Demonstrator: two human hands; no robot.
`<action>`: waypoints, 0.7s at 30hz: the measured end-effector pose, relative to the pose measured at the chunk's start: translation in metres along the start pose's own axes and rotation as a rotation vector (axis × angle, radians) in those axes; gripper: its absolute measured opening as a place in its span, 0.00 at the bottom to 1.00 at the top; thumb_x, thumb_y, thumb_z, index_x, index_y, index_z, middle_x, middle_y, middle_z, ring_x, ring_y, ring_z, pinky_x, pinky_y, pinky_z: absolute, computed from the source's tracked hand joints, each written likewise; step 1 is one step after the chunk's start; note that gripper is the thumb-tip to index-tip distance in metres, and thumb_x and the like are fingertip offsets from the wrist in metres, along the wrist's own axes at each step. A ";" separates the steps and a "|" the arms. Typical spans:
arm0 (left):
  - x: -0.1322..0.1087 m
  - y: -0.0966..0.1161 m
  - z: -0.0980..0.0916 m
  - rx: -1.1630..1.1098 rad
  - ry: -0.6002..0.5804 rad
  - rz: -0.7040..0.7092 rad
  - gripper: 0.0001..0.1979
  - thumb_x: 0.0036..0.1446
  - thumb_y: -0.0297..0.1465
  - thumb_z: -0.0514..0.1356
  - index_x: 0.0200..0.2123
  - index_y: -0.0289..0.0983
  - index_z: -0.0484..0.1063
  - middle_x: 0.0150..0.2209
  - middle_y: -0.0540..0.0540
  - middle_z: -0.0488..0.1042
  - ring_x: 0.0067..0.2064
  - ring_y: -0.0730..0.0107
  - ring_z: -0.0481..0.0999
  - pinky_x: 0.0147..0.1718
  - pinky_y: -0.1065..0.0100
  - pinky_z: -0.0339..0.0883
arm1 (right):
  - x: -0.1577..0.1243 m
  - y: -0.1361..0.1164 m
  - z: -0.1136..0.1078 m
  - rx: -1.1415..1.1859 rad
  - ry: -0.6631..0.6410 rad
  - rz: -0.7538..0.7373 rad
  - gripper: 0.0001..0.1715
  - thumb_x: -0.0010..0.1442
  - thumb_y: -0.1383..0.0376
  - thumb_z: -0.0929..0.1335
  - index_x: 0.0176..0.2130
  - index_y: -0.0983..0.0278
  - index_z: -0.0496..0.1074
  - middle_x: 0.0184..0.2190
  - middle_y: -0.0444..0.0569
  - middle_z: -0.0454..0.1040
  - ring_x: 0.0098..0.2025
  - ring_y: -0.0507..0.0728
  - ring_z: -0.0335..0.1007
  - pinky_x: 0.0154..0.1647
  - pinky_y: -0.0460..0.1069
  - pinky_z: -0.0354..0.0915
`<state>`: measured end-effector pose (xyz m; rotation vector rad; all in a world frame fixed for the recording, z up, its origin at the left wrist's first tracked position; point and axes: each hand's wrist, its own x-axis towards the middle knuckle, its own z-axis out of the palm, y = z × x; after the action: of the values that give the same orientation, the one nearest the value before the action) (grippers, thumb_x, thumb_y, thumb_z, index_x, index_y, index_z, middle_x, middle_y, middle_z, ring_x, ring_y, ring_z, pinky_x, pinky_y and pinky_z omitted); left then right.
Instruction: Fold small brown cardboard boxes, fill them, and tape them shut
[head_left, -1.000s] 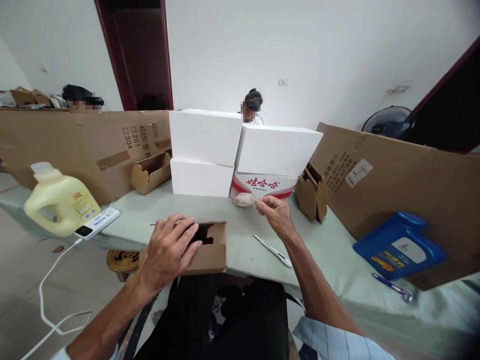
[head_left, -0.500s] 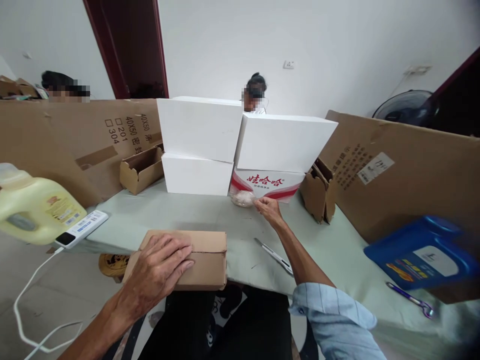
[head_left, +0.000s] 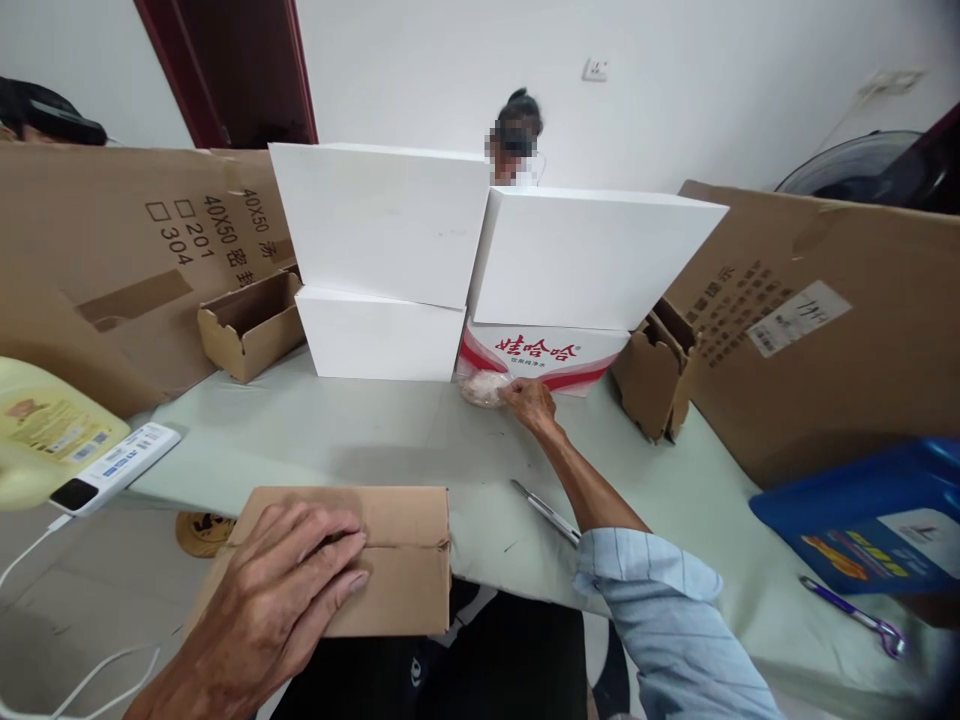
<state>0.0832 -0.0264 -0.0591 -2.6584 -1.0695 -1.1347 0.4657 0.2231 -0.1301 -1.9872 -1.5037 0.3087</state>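
My left hand (head_left: 289,580) lies on top of a closed brown cardboard box (head_left: 405,590), its fingers stretched over the lid near the seam. The box sits at the table's front edge and sticks out over it. Farther back, my right hand (head_left: 531,400) has its fingers pinched at the right side of a clear, crumpled plastic bundle (head_left: 482,389). That bundle rests on the table in front of a white carton with red lettering (head_left: 555,360). Nearer me, beside my right forearm, lies a utility knife (head_left: 547,514).
White boxes (head_left: 382,225) stand stacked at the back, an open cardboard tray (head_left: 259,335) to their left. Cardboard panels wall both sides. A blue jug (head_left: 847,510) and a purple-handled tool (head_left: 847,608) lie right; a yellow jug (head_left: 52,430) and power strip (head_left: 120,465) left. A person sits behind.
The view has tilted down and come closer. My right hand has shifted slightly onto the plastic bundle's edge. My left hand stays on the cardboard box.
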 end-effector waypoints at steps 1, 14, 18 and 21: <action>0.000 0.000 0.000 0.001 -0.003 -0.005 0.10 0.71 0.26 0.60 0.51 0.40 0.78 0.47 0.44 0.82 0.47 0.61 0.79 0.49 0.59 0.70 | 0.001 0.000 0.001 -0.026 -0.002 0.004 0.15 0.53 0.52 0.72 0.27 0.60 0.77 0.27 0.47 0.78 0.34 0.58 0.72 0.35 0.49 0.61; -0.007 -0.002 0.000 -0.012 -0.048 -0.049 0.12 0.69 0.26 0.62 0.53 0.43 0.78 0.49 0.44 0.81 0.49 0.60 0.79 0.51 0.57 0.71 | -0.012 -0.014 0.007 -0.375 0.081 -0.282 0.12 0.66 0.66 0.66 0.47 0.64 0.77 0.51 0.61 0.77 0.58 0.68 0.66 0.58 0.58 0.58; -0.007 -0.001 0.000 -0.001 -0.042 -0.054 0.12 0.69 0.26 0.62 0.53 0.43 0.79 0.49 0.44 0.81 0.48 0.60 0.80 0.50 0.58 0.72 | -0.012 -0.013 0.015 -0.366 0.047 -0.245 0.10 0.69 0.66 0.64 0.44 0.62 0.76 0.47 0.57 0.79 0.48 0.64 0.72 0.46 0.53 0.60; -0.007 -0.001 0.000 0.003 -0.047 -0.063 0.12 0.69 0.27 0.62 0.52 0.43 0.79 0.49 0.44 0.81 0.48 0.60 0.80 0.50 0.57 0.72 | -0.013 -0.010 0.019 -0.339 0.028 -0.236 0.10 0.71 0.60 0.65 0.46 0.62 0.73 0.47 0.56 0.78 0.46 0.63 0.72 0.42 0.52 0.59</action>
<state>0.0792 -0.0298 -0.0640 -2.6797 -1.1696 -1.0855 0.4435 0.2196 -0.1414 -2.0239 -1.8485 -0.0789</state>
